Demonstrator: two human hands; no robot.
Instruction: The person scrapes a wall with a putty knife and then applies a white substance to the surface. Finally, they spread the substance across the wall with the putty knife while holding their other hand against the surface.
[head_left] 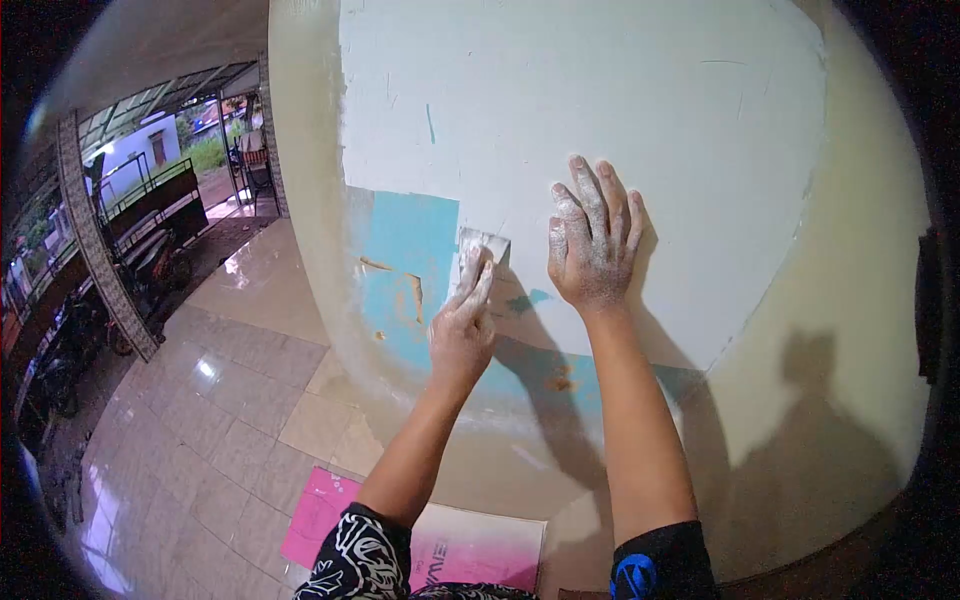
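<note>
My left hand [464, 325] presses a small flat grey piece with a straight top edge [496, 243] against the wall, its fingers lying over it. White smears cover the piece, and I cannot make out whether it is a scraper blade or folded sandpaper. It sits just right of a bare light-blue patch [412, 235] with brown chipped marks. To the right, my right hand [597, 245] rests flat on the white-coated wall area [600, 80], fingers spread, holding nothing. White dust coats the fingers of both hands.
Below the wall lies a pink and white printed sheet or box [475, 545] on the tiled floor [235, 440]. At the left, a tiled post [105, 235] stands by a parked motorcycle [150, 270] and a dark railing [160, 205]. Shadows of my arms fall across the wall.
</note>
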